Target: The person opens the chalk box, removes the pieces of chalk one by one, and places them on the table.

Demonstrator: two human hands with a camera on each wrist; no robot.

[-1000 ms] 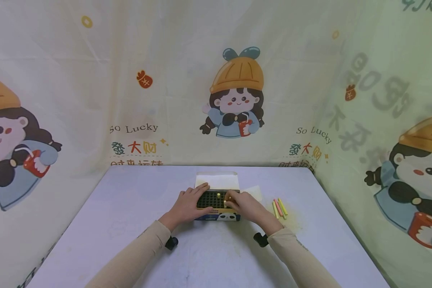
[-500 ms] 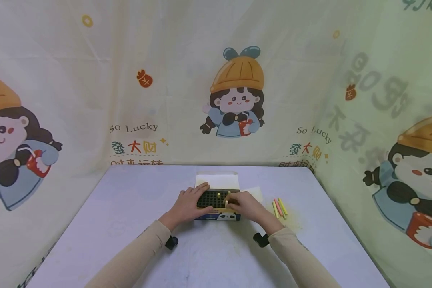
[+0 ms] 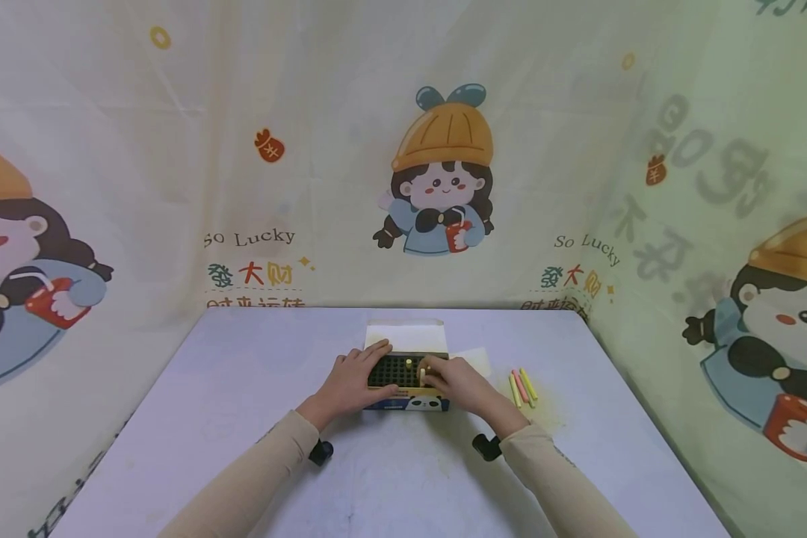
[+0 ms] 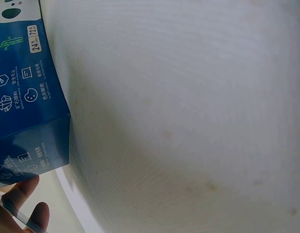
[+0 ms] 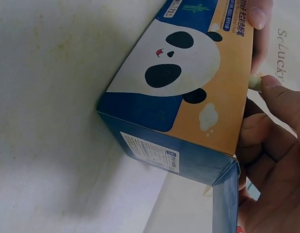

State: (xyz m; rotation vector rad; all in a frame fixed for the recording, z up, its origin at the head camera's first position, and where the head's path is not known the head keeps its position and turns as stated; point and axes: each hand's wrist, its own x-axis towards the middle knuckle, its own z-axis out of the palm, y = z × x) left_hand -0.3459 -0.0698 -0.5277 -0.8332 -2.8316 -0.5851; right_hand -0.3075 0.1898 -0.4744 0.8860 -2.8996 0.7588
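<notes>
A blue and yellow chalk box (image 3: 403, 402) with a panda on its front stands with its lid raised. Inside it is a black grid (image 3: 393, 371) of holes, where one yellow chalk (image 3: 409, 365) sticks up. My left hand (image 3: 351, 382) holds the box's left end, fingers over the far edge and thumb along the near edge. At the right part of the grid, my right hand (image 3: 452, 381) pinches a pale yellow chalk stick (image 5: 255, 83) between thumb and fingers. Its lower end is hidden behind the box's front in the right wrist view.
Several chalk sticks (image 3: 523, 388), yellow and pink, lie on the white table (image 3: 242, 359) right of the box, with yellow dust around them. A white sheet (image 3: 474, 359) lies behind my right hand. A printed cloth hangs beyond the table's far edge.
The pale chalk at my right fingertips has shifted slightly. My left hand and the box stay in place.
</notes>
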